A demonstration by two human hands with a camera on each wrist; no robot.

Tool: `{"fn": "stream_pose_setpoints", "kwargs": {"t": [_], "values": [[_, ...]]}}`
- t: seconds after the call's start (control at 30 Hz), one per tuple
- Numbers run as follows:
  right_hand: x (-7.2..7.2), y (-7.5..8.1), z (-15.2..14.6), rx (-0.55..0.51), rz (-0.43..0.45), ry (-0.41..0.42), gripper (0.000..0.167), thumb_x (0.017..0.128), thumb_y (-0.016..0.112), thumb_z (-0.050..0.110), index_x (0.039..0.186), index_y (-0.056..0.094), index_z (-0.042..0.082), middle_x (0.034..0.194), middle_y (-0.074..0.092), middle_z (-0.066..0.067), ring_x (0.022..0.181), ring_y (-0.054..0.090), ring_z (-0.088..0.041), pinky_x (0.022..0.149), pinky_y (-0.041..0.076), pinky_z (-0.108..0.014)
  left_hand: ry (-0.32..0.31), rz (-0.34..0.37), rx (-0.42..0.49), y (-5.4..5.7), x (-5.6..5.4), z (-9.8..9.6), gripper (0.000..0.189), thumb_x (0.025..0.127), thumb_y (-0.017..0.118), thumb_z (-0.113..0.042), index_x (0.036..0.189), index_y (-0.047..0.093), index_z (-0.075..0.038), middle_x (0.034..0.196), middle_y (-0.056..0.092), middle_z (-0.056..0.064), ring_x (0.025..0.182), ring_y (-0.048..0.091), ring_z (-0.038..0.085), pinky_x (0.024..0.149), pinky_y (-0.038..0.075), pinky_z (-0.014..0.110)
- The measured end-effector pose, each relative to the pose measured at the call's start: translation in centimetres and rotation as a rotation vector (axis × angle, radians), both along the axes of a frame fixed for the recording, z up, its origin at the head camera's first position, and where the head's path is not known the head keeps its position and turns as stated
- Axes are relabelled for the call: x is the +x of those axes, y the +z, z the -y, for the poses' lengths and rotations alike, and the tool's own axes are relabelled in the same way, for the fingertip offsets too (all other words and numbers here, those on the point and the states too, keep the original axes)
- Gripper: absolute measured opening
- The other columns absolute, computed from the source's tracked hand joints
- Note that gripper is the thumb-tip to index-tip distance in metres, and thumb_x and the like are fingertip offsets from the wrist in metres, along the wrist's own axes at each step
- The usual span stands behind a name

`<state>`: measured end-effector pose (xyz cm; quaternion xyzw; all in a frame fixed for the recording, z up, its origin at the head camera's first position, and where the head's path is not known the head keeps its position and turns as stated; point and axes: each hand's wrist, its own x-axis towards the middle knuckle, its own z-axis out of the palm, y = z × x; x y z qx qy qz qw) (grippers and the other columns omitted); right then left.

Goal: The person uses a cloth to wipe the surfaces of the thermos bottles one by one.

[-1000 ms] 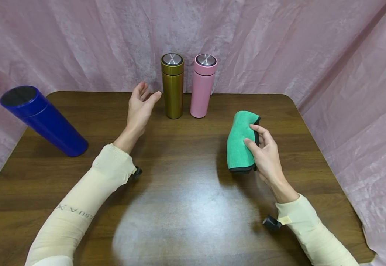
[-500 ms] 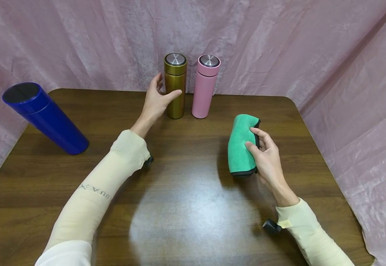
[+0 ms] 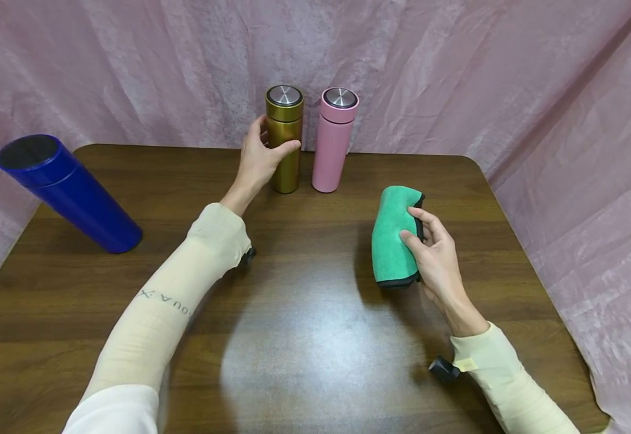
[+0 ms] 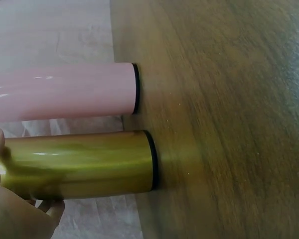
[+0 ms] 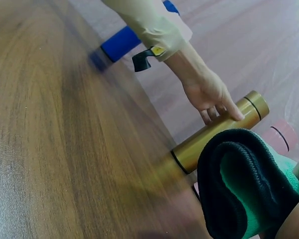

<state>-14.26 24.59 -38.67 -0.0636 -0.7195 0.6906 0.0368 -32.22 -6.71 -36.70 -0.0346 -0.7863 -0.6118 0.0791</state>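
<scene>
My left hand (image 3: 261, 157) curls around the upper body of a gold thermos bottle (image 3: 286, 169), thumb across its front and fingers behind its left side. The bottle stands upright at the back of the table; the left wrist view shows its dark base (image 4: 153, 160) at the wood. Just to its right a pink thermos bottle (image 3: 333, 150) stands apart. My right hand (image 3: 437, 259) pinches a folded green cloth (image 3: 394, 241) with black edging between thumb and fingers. In the right wrist view the cloth's rolled layers (image 5: 234, 184) fill the lower right.
A larger blue thermos bottle (image 3: 76, 196) stands at the table's left side. The brown wooden table (image 3: 304, 361) spreads in front, with a bright glare on it. Pink curtains (image 3: 196, 72) hang behind the back edge and along the right.
My left hand has moved right from beside the gold thermos bottle and closed around it. My right hand and the green cloth have hardly moved.
</scene>
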Motion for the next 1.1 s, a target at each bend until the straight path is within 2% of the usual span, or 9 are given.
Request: {"fn": "stream_pose_setpoints", "kwargs": {"t": [0.23,0.37,0.57,0.77,0.87,1.1], "values": [[0.1,0.0,0.0,-0.004,0.002,0.006,0.042,0.102,0.063,0.006,0.143,0.055,0.012,0.122,0.058,-0.010,0.104,0.065,-0.019,0.080,0.060,-0.028,0.008,-0.031,-0.012,0.1,0.0,-0.2,0.081,0.090,0.084,-0.030,0.155,0.039,-0.008,0.147,0.053,0.010,0.134,0.051,0.020,0.109,0.044,0.031],[0.1,-0.1,0.0,-0.007,0.001,0.009,0.042,0.102,0.062,0.006,0.143,0.054,0.012,0.123,0.058,-0.010,0.104,0.065,-0.019,0.080,0.060,-0.028,0.022,-0.025,-0.034,0.2,0.1,0.0,0.078,0.090,0.083,-0.030,0.153,0.042,-0.008,0.144,0.055,0.010,0.132,0.053,0.020,0.108,0.045,0.031],[0.2,-0.1,-0.1,-0.007,0.001,0.007,0.042,0.102,0.063,0.006,0.143,0.055,0.012,0.123,0.057,-0.010,0.104,0.065,-0.020,0.080,0.060,-0.028,0.019,-0.003,-0.088,1.0,1.0,0.7,0.081,0.090,0.083,-0.033,0.155,0.039,-0.008,0.147,0.053,0.009,0.136,0.050,0.020,0.111,0.043,0.031],[0.1,0.0,-0.2,-0.002,-0.002,0.005,0.042,0.102,0.063,0.007,0.143,0.055,0.012,0.124,0.057,-0.011,0.105,0.064,-0.021,0.080,0.060,-0.028,-0.008,-0.019,-0.072,2.5,2.8,1.4,0.075,0.089,0.085,-0.031,0.148,0.046,-0.006,0.143,0.056,0.010,0.131,0.055,0.021,0.108,0.046,0.030],[0.0,0.0,-0.1,-0.004,-0.005,0.009,0.043,0.102,0.063,0.007,0.143,0.054,0.012,0.124,0.057,-0.010,0.105,0.064,-0.021,0.080,0.060,-0.028,-0.026,-0.028,-0.057,3.3,4.1,1.7,0.071,0.089,0.085,-0.029,0.146,0.048,-0.006,0.141,0.058,0.009,0.127,0.057,0.019,0.106,0.047,0.030],[0.1,0.0,0.0,-0.003,0.000,0.008,0.043,0.102,0.063,0.007,0.143,0.055,0.012,0.124,0.057,-0.010,0.104,0.065,-0.020,0.079,0.060,-0.028,-0.099,-0.031,-0.042,4.1,7.4,3.2,0.069,0.088,0.085,-0.023,0.144,0.050,-0.003,0.138,0.059,0.011,0.125,0.059,0.021,0.107,0.048,0.034]]}}
